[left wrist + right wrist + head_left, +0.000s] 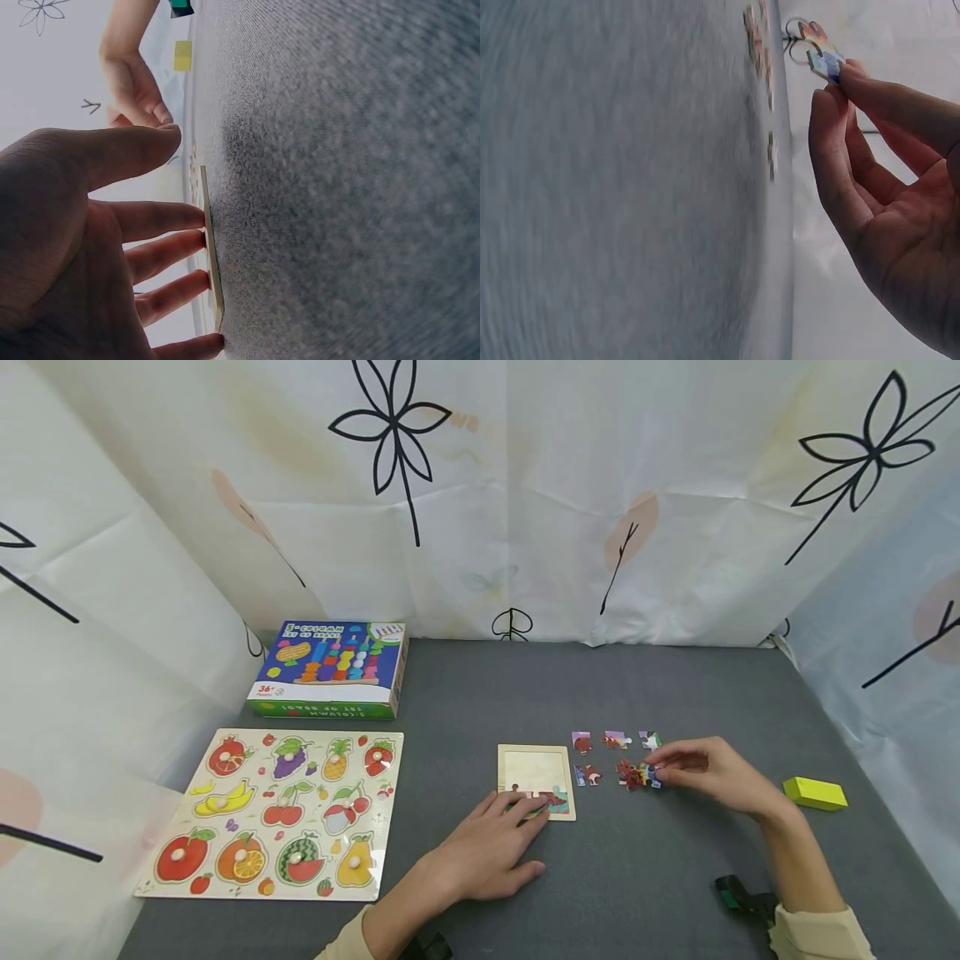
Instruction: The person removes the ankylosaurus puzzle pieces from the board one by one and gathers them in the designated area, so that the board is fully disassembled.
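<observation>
Head | left hand (491, 853) outstretched, partly covering puzzle tray (534, 768) | right hand (716, 772) pinches puzzle piece (825, 61) | around: fruit board (255, 825), box (330, 667), yellow block (814, 793)

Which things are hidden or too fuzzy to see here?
- Head view: some inserted pieces in the puzzle board, covered by the left hand.
- Right wrist view: part of the held piece, covered by the grip of the right hand.
- Right wrist view: pictures on the loose pieces, edge-on and blurred.
- Head view: a black object near the left sleeve, cut off by the bottom edge.
</observation>
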The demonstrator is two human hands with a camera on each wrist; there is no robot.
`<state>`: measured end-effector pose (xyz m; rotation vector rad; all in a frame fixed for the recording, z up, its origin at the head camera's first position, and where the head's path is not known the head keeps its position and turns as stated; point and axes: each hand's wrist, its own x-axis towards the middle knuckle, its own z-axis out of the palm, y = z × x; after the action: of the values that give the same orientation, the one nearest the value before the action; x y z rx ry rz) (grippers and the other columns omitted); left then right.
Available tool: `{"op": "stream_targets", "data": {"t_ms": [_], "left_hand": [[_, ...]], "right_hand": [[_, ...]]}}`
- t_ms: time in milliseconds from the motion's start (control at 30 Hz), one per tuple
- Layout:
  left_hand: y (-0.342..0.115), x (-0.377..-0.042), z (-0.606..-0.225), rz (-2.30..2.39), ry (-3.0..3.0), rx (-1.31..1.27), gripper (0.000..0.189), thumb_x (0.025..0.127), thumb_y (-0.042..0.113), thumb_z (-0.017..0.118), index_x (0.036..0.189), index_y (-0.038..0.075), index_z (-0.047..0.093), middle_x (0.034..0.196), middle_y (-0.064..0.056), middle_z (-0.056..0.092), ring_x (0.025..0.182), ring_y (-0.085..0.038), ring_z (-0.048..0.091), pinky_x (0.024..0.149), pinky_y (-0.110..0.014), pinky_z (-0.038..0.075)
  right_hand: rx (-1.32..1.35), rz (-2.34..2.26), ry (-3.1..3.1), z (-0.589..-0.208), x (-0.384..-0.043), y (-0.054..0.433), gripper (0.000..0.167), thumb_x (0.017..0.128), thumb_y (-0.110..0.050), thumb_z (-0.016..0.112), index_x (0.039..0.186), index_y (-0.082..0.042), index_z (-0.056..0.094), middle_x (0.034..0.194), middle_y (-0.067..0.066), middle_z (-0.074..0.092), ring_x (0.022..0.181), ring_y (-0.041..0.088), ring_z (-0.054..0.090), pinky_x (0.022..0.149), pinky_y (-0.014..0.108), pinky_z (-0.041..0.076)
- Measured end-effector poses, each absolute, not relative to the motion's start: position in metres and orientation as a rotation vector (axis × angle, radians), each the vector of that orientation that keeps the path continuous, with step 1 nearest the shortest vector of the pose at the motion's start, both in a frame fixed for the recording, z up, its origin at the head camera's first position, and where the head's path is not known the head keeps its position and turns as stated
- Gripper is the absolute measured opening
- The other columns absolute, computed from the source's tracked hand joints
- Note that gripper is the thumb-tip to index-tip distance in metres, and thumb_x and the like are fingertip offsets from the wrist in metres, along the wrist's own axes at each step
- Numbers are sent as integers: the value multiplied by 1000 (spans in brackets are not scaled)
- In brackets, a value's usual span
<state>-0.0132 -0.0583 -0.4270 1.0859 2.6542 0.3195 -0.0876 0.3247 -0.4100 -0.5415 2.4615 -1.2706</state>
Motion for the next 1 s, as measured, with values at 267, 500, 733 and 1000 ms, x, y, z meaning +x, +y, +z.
{"op": "stream_targets", "data": {"t_ms": [267,500,733,1000], "left_hand": [[-58,-13,-425,318,2654,1083,67,109,48,62,166,19,46,177,8,36,160,-22,39,131,-56,38],[-58,-13,-425,327,2651,1085,67,108,49,62,166,18,47,177,7,36,160,-22,40,131,-57,38],[-58,-13,-425,325,2649,1079,66,108,49,62,166,19,47,177,7,36,160,-22,39,131,-57,38],[-58,-12,-425,329,2646,1077,66,108,49,62,166,19,47,178,8,34,161,-22,39,131,-57,38]], "right_hand": [[-533,-1197,2497,-416,-93,346,22,104,-3,69,123,3,77,106,4,82,88,-1,73,73,22,61],[-532,-1139,2465,-419,-99,351,23,106,-3,66,124,6,76,111,15,81,91,-4,73,75,23,63],[-470,-1106,2455,-416,-102,350,24,106,-4,66,124,7,76,114,20,81,91,-3,74,77,23,64],[-446,-1085,2507,-413,-102,350,24,106,-4,66,125,6,76,114,22,81,88,-3,73,75,24,64]]}}
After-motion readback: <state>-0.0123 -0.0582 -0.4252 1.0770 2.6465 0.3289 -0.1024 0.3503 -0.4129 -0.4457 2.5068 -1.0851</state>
